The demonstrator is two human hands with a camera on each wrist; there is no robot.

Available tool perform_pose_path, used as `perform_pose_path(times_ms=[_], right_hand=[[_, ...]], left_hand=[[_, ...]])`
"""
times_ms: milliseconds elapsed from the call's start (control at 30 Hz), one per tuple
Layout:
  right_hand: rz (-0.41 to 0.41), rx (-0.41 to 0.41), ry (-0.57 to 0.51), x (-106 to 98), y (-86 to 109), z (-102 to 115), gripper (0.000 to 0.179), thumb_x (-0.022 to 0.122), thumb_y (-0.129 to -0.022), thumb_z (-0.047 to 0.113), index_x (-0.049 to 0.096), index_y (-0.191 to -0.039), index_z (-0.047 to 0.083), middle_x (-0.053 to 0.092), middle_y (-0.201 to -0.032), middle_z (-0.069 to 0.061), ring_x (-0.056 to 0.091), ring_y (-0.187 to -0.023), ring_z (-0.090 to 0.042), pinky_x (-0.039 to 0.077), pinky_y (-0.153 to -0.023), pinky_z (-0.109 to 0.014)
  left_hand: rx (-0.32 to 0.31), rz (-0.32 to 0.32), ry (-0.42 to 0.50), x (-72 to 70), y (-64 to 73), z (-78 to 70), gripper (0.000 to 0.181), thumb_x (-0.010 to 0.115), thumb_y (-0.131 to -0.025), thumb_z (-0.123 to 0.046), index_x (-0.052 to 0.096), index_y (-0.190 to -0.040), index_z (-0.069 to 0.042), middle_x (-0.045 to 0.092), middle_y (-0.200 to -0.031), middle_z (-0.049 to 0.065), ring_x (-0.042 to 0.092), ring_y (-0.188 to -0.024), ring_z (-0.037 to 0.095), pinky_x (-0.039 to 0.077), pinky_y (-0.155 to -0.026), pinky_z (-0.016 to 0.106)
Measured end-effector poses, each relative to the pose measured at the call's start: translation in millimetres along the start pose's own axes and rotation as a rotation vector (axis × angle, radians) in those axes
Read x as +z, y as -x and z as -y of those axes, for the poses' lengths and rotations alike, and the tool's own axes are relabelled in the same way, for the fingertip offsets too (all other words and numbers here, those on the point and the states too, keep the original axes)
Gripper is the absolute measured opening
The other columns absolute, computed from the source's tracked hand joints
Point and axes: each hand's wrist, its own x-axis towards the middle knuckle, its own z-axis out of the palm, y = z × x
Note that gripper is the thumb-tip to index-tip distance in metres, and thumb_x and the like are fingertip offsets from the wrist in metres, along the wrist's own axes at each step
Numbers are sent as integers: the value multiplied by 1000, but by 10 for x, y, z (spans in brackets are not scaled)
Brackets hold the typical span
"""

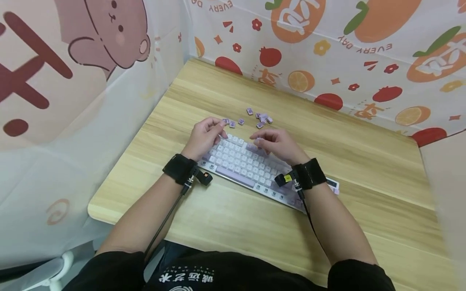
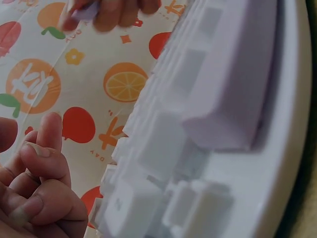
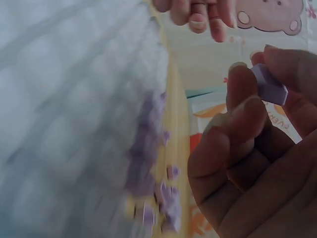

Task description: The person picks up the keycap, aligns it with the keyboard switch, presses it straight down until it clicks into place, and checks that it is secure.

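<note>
A white and lilac keyboard (image 1: 240, 159) lies slanted on the table, with a long lilac spacebar (image 1: 234, 177) and several bare switches along its front edge. My right hand (image 1: 279, 143) is over the keyboard's back rows and pinches a small lilac keycap (image 3: 270, 88) between thumb and fingertips. By the back left corner, my left hand (image 1: 204, 138) hangs with loosely bent fingers. In the left wrist view nothing shows in its fingers (image 2: 49, 163); a bare switch (image 2: 193, 206) appears beside the spacebar's end.
Several loose lilac keycaps (image 1: 263, 117) lie scattered on the wooden table (image 1: 364, 173) behind the keyboard. Printed curtains (image 1: 302, 52) hang along the back and left sides. A black camera strap (image 1: 309, 173) with a cable is on each wrist.
</note>
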Motion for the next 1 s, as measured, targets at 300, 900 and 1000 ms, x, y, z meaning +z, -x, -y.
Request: perform_pose_path(times_ms=[300,900,1000], right_hand=[[-52,80,126,100,573,111,30,74,-89,21,59,-113,11,73,-93,-2,68,-85,-17,53,-75,-29],[-440,-345,342,718,1024,274,20,73,-88,10,74,-107,5,76,-96,-6,70,-82,-14,55,-70,-26],[-471,-443,441,778,1021,245,21,74,-87,9,73,-107,4,75,-94,-8,70,-81,-16,56,-70,-28]], left_hand=[[15,2,-22,-132,73,-162,25,58,-100,-29,63,-109,-5,67,-77,2,49,-58,13,39,-52,21],[108,532,-105,534,809,-362,26,59,-99,-20,68,-120,-6,75,-102,5,69,-76,35,58,-66,37],[111,475,-99,552,855,-344,22,62,-97,-16,71,-114,-5,75,-99,5,70,-79,34,58,-66,36]])
